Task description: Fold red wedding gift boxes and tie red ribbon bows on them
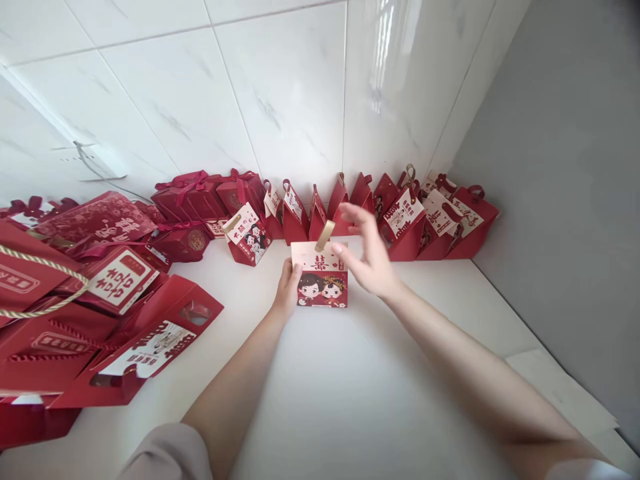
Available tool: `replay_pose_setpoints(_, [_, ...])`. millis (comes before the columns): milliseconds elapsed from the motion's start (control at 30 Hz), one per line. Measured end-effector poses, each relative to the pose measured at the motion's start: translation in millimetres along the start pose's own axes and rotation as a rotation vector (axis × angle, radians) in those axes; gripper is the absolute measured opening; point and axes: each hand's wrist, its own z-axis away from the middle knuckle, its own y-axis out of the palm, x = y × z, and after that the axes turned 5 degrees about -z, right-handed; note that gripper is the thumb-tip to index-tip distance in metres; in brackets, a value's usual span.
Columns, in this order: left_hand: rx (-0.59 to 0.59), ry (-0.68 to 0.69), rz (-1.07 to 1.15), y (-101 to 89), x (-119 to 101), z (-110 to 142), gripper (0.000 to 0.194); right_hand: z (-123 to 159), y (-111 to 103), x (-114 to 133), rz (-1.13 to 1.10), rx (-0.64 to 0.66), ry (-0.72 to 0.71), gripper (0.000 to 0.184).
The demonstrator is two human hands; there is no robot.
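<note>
- Left hand holds the gift box by its left edge, before the far row of red boxes — keep pressure light.
- Right hand, fingers spread, looks empty; avoid crushing the gold loop.

White, grey-veined tiles face my remote camera, daylight glare reflected at upper right; a socket plate at far left; plain grey wall, right; white table, below.
</note>
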Motion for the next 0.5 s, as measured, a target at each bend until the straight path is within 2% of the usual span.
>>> replay_pose_setpoints(67, [-0.091, 0.0, 0.013, -1.0, 1, -3, 0.048, 15, 15, -35, -0.197, 0.044, 0.166, 0.068])
replay_pose_setpoints(133, [-0.116, -0.035, 0.051, -1.9, 4, -6, 0.046, 31, 28, -60, -0.36, -0.009, 0.283, 0.078])
replay_pose_setpoints(233, [-0.096, -0.044, 0.064, -1.6, 9, -9, 0.043, 47, 40, -81, -0.536, -0.112, 0.393, 0.089])
replay_pose_setpoints(333, [-0.166, 0.035, -0.026, 0.1, 4, -8, 0.042, 52, 42, -88, -0.615, -0.14, 0.444, 0.08])
replay_pose_setpoints(400, [-0.308, 0.203, -0.128, 0.6, -15, -8, 0.038, 51, 40, -89, -0.58, -0.153, 0.422, 0.07])
replay_pose_setpoints(467, [-0.432, 0.414, -0.197, -0.2, -49, -5, 0.03, 51, 39, -88, -0.51, -0.17, 0.381, 0.062])
replay_pose_setpoints(500, [-0.42, 0.488, -0.192, -0.9, -70, -2, 0.023, 51, 39, -87, -0.477, -0.175, 0.357, 0.06])
